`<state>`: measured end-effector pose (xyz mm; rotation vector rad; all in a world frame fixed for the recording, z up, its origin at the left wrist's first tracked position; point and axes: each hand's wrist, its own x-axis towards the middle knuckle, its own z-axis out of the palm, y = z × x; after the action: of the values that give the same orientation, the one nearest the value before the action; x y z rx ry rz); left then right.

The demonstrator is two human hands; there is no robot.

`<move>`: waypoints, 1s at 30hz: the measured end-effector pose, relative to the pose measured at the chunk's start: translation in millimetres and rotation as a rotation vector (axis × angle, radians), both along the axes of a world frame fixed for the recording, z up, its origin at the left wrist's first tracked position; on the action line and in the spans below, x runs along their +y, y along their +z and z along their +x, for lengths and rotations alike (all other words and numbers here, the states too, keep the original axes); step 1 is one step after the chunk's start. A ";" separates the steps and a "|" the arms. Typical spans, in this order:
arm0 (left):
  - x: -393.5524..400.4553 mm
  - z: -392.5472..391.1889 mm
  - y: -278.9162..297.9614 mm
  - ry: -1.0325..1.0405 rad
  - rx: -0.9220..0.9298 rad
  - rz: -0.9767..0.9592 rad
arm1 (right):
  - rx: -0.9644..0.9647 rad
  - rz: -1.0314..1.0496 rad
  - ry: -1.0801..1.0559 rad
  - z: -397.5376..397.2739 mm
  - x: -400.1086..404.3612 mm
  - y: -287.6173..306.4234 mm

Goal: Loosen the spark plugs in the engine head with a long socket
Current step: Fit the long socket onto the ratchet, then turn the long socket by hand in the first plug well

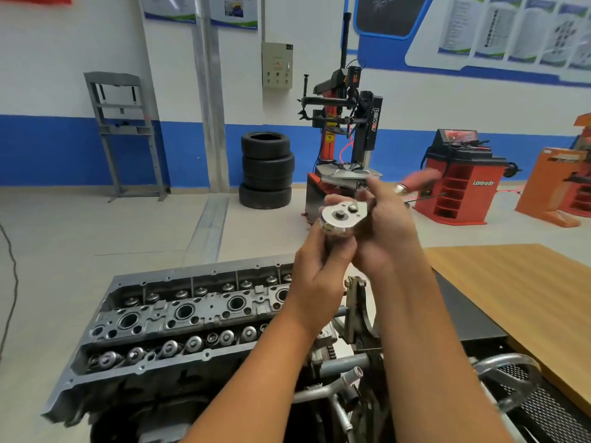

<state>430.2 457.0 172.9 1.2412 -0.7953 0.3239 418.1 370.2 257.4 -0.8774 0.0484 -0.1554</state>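
Both hands raised above engine head [179, 318]. Left hand [315, 270] curled around socket under ratchet head [343, 217]. Right hand [385, 225] closed on ratchet head's far side; red handle [420, 179] blurred.

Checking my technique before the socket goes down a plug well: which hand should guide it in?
Left, probably. The left hand already grips the socket under the ratchet head, above the engine head; the right hand holds the handle side.

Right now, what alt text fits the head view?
Both hands, the left hand and right hand, hold a ratchet raised above an engine head on a stand. Stacked tires and a tire changer stand behind.
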 end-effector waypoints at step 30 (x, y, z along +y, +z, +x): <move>42.1 12.7 -9.2 0.173 0.198 0.311 | -0.075 -0.663 0.175 5.0 23.2 -3.4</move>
<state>442.9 499.1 163.8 1.6128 -0.5824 0.2174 423.1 393.4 254.1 -1.5295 -0.1589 -0.0371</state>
